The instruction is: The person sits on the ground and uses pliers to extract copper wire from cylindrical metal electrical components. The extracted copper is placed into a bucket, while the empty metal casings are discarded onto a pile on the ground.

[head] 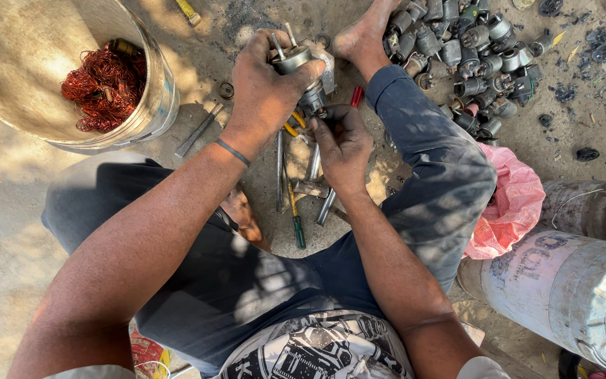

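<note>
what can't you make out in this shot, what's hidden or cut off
All head view:
- Motor: its middle is covered by the left hand; what the right hand fingertips do beneath it is hidden.
- Tools on the ground: upper ends hidden behind both hands.
- Bucket: left and top cut by the frame edge.
- Drum: cut by the right edge.
- Motor pile: parts too small to tell apart.
</note>
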